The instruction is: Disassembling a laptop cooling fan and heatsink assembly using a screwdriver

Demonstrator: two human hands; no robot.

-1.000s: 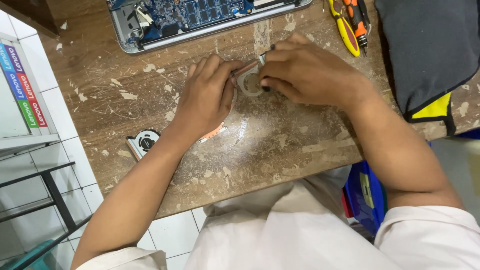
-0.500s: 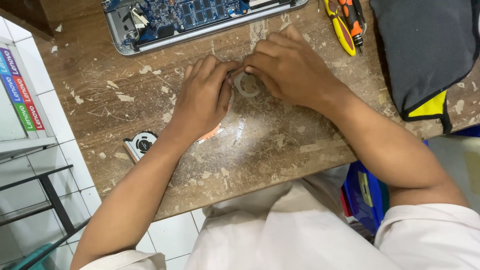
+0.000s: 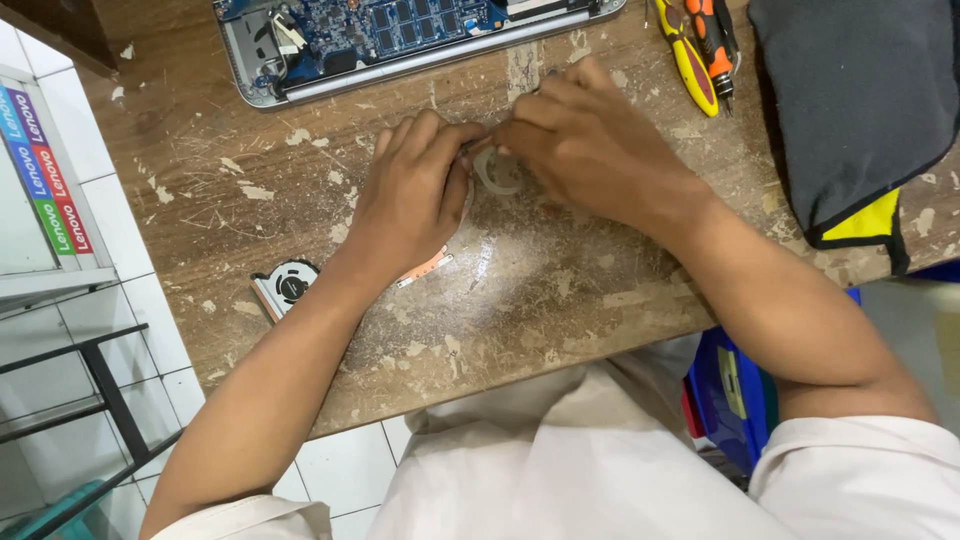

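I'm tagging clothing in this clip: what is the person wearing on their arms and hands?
Both the left hand and right hand are bare: no gloves, rings or watch visible. The forearms are uncovered; short, pale off-white sleeves end above the elbows.

Worn rough wooden table [image 3: 560, 300]; seemingly glossy tape roll [image 3: 497, 172].

One label shows: a narrow upright strip [image 3: 45, 170] at the far left edge, fixed on the slanted face of a white box [image 3: 30, 250] beside the table [image 3: 560, 290]. The strip is split into stacked blocks of colour, blue at the top, then purple, red and green, then red again, each bearing white lettering. No screens or signs are in view.
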